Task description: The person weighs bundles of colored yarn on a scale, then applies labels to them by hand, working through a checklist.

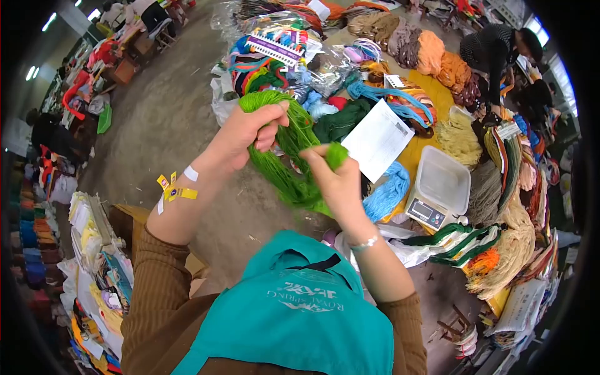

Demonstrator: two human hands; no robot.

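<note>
Your teal apron point(300, 312) bears white lettering, upside down from your view, reading "ROYAL SPRING". Print on the white paper sheet point(377, 139) is too small to read.

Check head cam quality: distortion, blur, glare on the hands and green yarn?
Head view: strong fisheye, black vignette at the corners, edges bent. Left hand, right hand and green yarn sit centre and read sharp. Light is even and soft, no hard shadows. Bright window glare upper right; the scale is pale but legible.
</note>
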